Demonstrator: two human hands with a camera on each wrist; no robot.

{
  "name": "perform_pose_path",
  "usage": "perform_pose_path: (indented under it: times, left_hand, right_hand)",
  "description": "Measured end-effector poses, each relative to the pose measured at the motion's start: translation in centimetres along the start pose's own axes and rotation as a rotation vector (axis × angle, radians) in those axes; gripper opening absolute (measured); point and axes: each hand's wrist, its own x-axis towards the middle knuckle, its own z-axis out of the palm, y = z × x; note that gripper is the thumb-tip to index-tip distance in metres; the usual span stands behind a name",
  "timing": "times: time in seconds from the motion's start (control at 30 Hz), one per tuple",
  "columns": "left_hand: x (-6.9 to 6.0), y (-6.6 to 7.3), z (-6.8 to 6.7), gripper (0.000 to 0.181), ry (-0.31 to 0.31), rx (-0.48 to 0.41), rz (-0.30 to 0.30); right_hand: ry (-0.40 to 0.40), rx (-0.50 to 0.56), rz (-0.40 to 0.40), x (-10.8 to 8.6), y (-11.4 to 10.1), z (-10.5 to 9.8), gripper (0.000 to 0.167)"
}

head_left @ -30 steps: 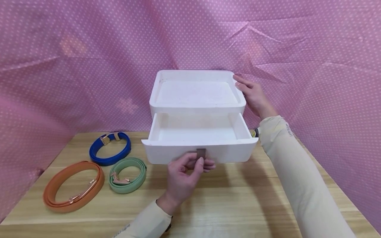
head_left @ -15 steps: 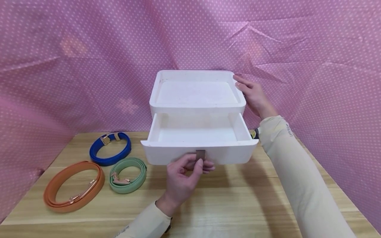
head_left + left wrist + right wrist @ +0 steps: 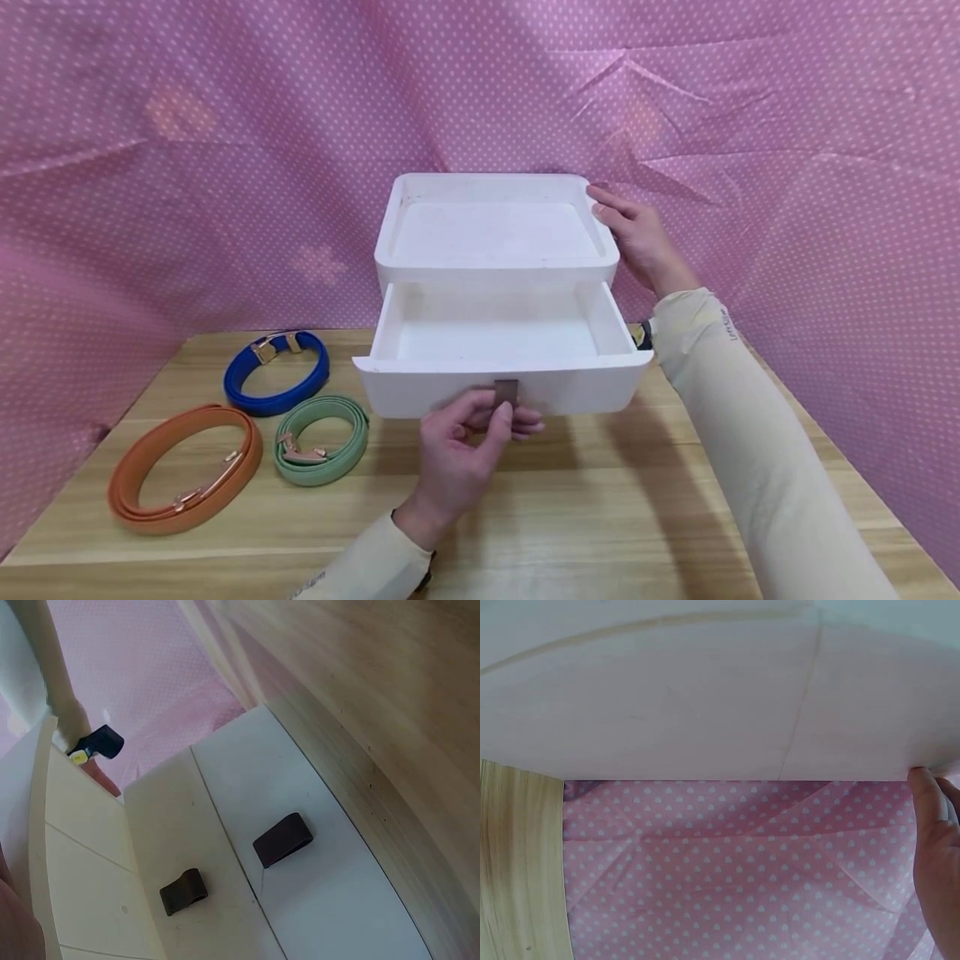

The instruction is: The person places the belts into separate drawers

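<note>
A white drawer cabinet (image 3: 497, 268) stands on the table with its top drawer (image 3: 420, 392) pulled out; the drawer's inside is bare. My left hand (image 3: 457, 454) pinches the brown pull tab (image 3: 506, 392) on that drawer's front between thumb and fingers. At the cabinet's right rear, my right hand (image 3: 641, 242) rests against the side and upper rim with its fingers extended. The right wrist view shows that hand (image 3: 937, 855) touching the white side wall (image 3: 667, 705). Below the pulled drawer, two shut lower drawers with dark tabs (image 3: 283, 840) show in the left wrist view.
Three coiled belts lie on the wooden table (image 3: 600, 517) left of the cabinet: blue (image 3: 277, 375), green (image 3: 321, 442) and orange (image 3: 186, 471). A shallow tray top (image 3: 495, 233) tops the cabinet. Pink dotted cloth (image 3: 300, 125) hangs behind and at both sides.
The top drawer has come very slightly further out toward me, with my left hand still pinching its tab. My right hand stays in place on the cabinet.
</note>
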Motion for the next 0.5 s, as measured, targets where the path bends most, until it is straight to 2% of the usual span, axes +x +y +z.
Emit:
perform_pose_path:
  times: [0.27,0.5]
  left_hand:
    - [-0.05,-0.02,-0.07,0.013,-0.003,-0.023,-0.002]
    - [-0.20,0.12,-0.08,0.013,-0.009,-0.022,-0.004]
  right_hand:
    - [-0.004,-0.022,-0.003,0.00,-0.21,-0.10,0.046]
    - [-0.005,-0.118,-0.006,-0.33,-0.30,-0.11,0.046]
